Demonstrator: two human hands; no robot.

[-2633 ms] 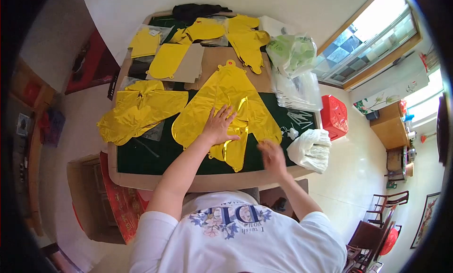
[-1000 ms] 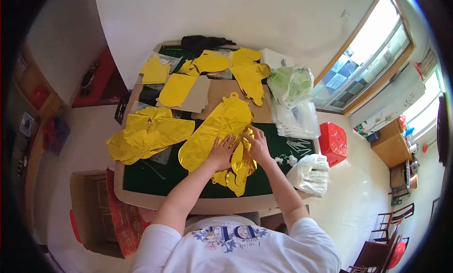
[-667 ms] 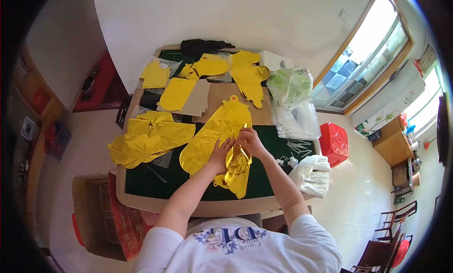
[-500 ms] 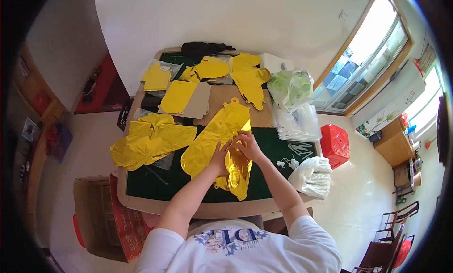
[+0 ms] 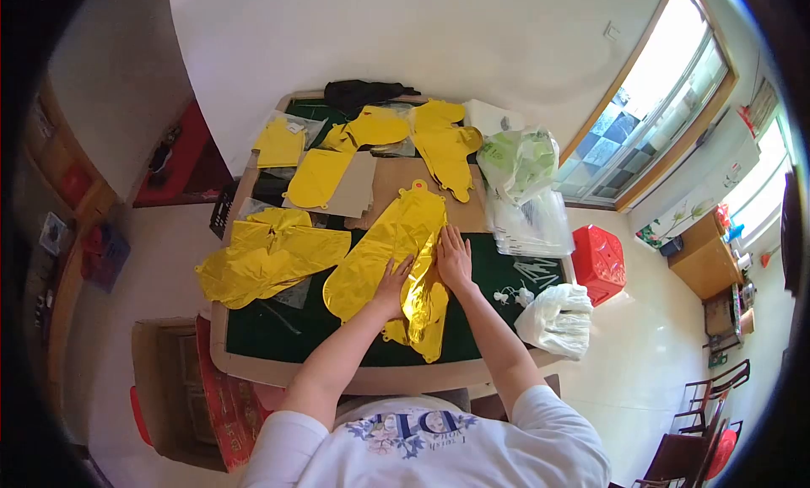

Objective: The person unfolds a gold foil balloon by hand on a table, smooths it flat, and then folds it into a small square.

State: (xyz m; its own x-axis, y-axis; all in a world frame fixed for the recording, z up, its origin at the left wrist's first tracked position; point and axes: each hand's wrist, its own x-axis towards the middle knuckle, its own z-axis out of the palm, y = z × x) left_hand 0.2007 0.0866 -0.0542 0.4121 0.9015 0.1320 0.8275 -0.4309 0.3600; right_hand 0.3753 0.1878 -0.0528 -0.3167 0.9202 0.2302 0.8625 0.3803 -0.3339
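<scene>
A flat, gold foil balloon (image 5: 375,248) lies slantwise at the middle of the green-topped table, with small tabs along its edge and a red spot on its upper tab. Part of it is folded over in a shiny strip on its right side. My left hand (image 5: 393,289) rests with fingers spread on the foil, left of the shiny fold. At the right edge of the foil, my right hand (image 5: 455,258) lies flat with its fingers stretched out. Neither hand grips anything.
More flat gold balloons (image 5: 270,256) lie on the left and far side. Clear plastic bags (image 5: 531,222) and a white plastic bundle (image 5: 557,319) sit on the right. A cardboard sheet (image 5: 464,210) lies beyond; a red stool (image 5: 599,264) and a cardboard box (image 5: 152,387) flank the table.
My right hand has gone from bent fingers at the fold to lying flat along the foil's right edge. My left hand has flattened on the foil, and the fold is pressed lower.
</scene>
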